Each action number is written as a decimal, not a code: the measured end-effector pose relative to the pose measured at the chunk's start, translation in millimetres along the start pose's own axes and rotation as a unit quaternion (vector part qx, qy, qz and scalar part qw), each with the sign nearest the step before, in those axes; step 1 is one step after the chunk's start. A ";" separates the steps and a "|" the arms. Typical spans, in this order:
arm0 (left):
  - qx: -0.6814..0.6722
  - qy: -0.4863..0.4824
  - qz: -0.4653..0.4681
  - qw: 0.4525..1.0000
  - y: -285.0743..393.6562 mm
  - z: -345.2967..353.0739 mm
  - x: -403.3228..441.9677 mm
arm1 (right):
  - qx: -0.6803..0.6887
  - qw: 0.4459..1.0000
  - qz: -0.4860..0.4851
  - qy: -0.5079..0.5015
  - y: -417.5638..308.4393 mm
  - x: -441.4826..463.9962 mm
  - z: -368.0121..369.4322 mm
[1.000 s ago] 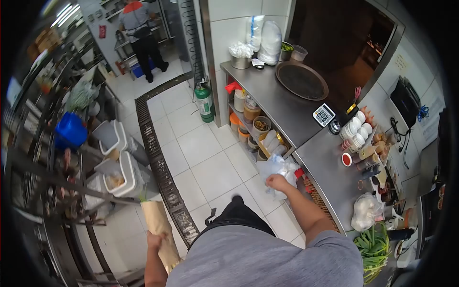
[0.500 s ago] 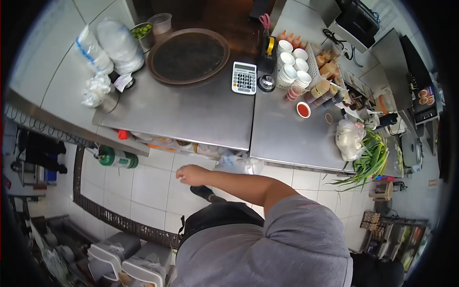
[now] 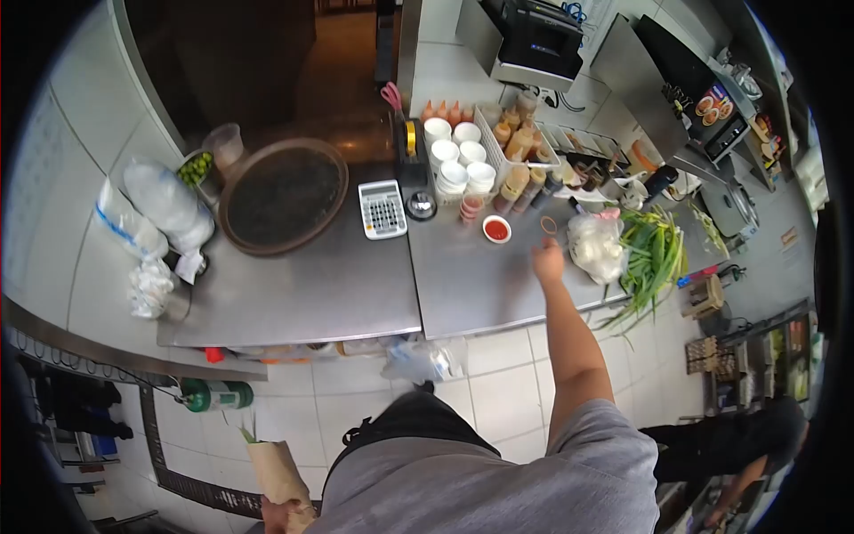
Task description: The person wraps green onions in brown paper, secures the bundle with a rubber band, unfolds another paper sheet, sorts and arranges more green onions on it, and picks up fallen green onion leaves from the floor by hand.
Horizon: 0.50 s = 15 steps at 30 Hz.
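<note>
My right hand (image 3: 548,262) is over the steel counter (image 3: 480,276), its fingertips at a thin brown rubber band (image 3: 549,225). Its fingers look drawn together, but whether they grip the band is unclear. Just right of the hand sit a plastic bag of white items (image 3: 596,247) and a bunch of long green leaves (image 3: 654,254). Low at the left, my left hand (image 3: 281,514) is wrapped round a brown paper package (image 3: 277,472) with green tips poking out of its top.
A sauce cup (image 3: 496,230), stacked white cups (image 3: 452,173), sauce bottles (image 3: 515,184), a bell (image 3: 421,206), a calculator (image 3: 382,210) and a round tray (image 3: 283,197) stand on the counter. Another person (image 3: 738,445) is at the lower right; dark-clothed legs (image 3: 84,405) show at far left.
The view has swung right, towards the counter. My right hand has moved from beside the plastic bags below the counter to the rubber band on top. The paper package stays in my left hand.
</note>
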<state>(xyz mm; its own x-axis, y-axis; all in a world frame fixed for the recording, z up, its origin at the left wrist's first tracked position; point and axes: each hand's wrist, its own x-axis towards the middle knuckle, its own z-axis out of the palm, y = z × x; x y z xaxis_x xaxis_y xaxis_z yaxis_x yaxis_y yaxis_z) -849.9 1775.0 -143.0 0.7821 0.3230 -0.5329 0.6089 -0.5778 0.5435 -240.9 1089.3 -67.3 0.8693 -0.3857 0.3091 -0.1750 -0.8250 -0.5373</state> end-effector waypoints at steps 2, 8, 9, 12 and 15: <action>-0.108 0.070 -0.004 0.992 39.8 -25.9 6.8 | -0.025 0.999 0.028 -0.008 26.5 28.3 5.0; -0.280 0.219 0.019 0.934 280.5 -99.4 28.2 | -0.099 0.995 -0.009 -0.003 54.9 72.2 27.4; -0.247 0.233 0.026 0.940 313.0 -110.3 33.8 | -0.097 0.995 -0.028 0.020 57.3 67.6 29.4; -0.219 0.250 0.066 0.941 393.6 -133.0 46.8 | -0.104 0.994 -0.032 0.022 59.2 64.0 30.9; -0.226 0.259 0.117 0.932 450.6 -147.6 58.7 | -0.121 0.992 -0.042 0.015 63.7 76.9 35.2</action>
<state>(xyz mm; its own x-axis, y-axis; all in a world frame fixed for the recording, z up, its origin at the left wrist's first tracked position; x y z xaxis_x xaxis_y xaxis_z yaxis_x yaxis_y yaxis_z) -510.1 1644.2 166.4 0.7886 0.6133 -0.0454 0.3164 -0.3413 0.8851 -168.9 1021.6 -105.4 0.8723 -0.3196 0.3700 -0.2110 -0.9288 -0.3046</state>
